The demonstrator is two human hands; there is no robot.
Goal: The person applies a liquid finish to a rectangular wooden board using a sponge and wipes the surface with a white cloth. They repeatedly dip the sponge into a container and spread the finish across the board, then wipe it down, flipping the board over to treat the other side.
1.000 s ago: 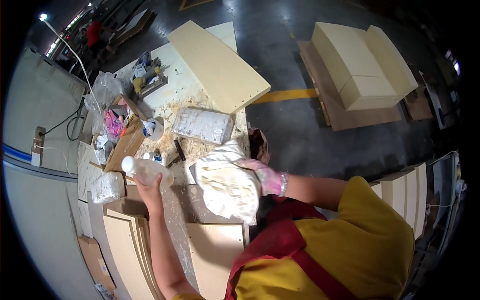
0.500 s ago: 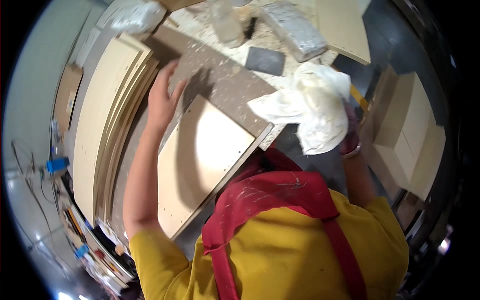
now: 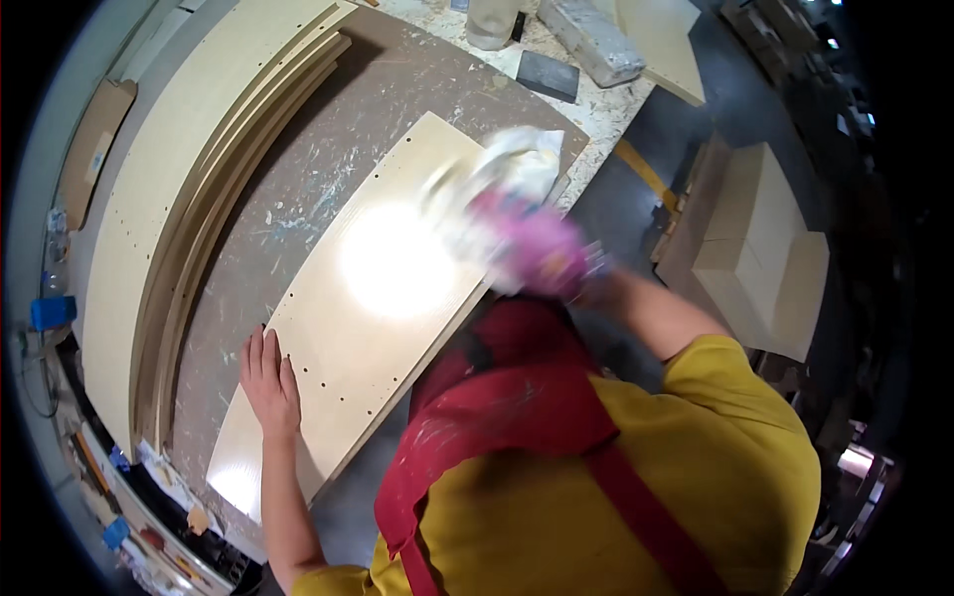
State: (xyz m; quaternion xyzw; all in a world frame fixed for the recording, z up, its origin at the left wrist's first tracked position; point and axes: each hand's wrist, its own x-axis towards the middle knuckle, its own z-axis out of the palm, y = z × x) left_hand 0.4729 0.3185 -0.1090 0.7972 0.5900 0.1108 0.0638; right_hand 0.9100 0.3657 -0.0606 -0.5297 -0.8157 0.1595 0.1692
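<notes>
A pale wooden panel (image 3: 343, 343) with small dark holes along its edges lies slantwise on the workbench in front of me. My left hand (image 3: 268, 382) rests flat on its near left part, fingers stretched out. On the panel's far right end is a white cloth (image 3: 532, 159), bunched under my right hand (image 3: 542, 243). That hand wears a pinkish glove and grips the cloth. Motion smears both, so single fingers do not show. Bright light glares off the middle of the panel.
Several curved pale panels (image 3: 129, 228) are stacked at the left. At the far edge stand a cloudy bottle (image 3: 492, 22), a dark grey flat block (image 3: 548, 75) and a wrapped grey block (image 3: 593, 42). An opened cardboard box (image 3: 760, 258) sits on the right.
My left hand has come down from above the bench onto the panel. My right hand has brought the cloth leftward from beside the bench onto the panel. The view has shifted.
</notes>
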